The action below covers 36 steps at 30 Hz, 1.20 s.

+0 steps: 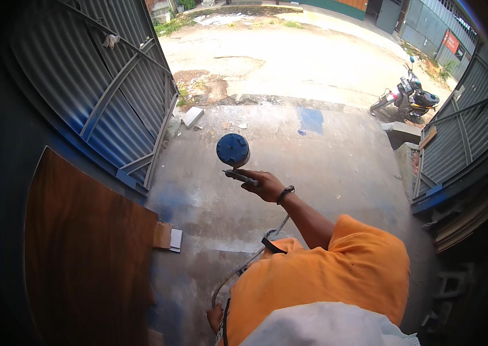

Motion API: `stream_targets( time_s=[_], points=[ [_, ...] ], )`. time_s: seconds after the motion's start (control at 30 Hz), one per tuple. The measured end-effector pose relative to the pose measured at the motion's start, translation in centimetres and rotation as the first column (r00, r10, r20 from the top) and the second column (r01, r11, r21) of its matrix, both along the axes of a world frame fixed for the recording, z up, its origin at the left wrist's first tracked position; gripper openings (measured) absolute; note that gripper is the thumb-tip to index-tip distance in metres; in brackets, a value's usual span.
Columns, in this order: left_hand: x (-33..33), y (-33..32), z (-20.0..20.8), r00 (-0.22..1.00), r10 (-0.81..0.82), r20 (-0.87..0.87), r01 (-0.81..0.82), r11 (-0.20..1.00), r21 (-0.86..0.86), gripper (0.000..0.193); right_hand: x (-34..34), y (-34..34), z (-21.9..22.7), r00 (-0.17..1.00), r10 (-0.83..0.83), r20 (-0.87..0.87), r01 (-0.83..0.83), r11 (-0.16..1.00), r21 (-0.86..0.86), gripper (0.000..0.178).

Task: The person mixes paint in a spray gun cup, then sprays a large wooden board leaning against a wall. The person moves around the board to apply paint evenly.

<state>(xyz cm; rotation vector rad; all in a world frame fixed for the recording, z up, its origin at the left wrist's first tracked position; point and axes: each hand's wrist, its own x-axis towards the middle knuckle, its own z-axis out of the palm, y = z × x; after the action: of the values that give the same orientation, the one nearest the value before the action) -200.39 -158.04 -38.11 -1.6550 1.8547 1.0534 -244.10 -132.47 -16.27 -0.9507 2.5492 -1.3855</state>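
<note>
My right hand (266, 187) is stretched forward, its fingers wrapped round the grip of a paint spray gun (243, 177). A round cup with a blue lid (232, 149) tops the gun, well above the concrete floor. From below my right wrist a thin hose (231, 275) curves back past my orange shirt. Low beside my body, my left hand (215, 318) is closed on that hose, partly cut off by the shirt. On the left stands a large brown wood-grain panel (88, 248), apart from both hands.
Corrugated metal gate leaves stand at left (94, 75) and right (463, 135). A white block (192, 117) lies near the left gate. Small boards (163, 235) stick out beside the panel. Outside, a motorbike (408, 97) is parked at the right, by a concrete ledge (401, 131).
</note>
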Motion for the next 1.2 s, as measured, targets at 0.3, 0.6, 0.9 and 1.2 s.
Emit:
stream_targets(
  time_s=[0.3, 0.6, 0.9, 1.2],
  points=[
    [-4.6, 10.3, -1.5, 0.995, 0.055, 0.084, -0.066, 0.988, 0.140, 0.045, -6.7, 8.1, -0.8, 0.990, 0.088, 0.112, -0.095, 0.994, 0.056, 0.048],
    [-4.6, 24.7, 2.4, 0.987, 0.133, -0.088, -0.145, 0.979, -0.143, 0.047, -10.7, 10.1, -4.2, 0.935, 0.335, 0.119, -0.336, 0.942, -0.009, 0.046],
    [0.7, 43.4, 2.2, 0.889, 0.458, 0.004, -0.446, 0.868, -0.219, 0.043, -9.3, 7.6, -5.8, 0.756, 0.621, 0.207, -0.606, 0.783, -0.138, 0.041],
    [4.5, 56.7, 2.9, 0.688, 0.697, 0.203, -0.669, 0.717, -0.196, 0.046, 0.2, 4.3, -3.9, 0.483, 0.864, 0.146, -0.828, 0.504, -0.245, 0.039]
  ],
)
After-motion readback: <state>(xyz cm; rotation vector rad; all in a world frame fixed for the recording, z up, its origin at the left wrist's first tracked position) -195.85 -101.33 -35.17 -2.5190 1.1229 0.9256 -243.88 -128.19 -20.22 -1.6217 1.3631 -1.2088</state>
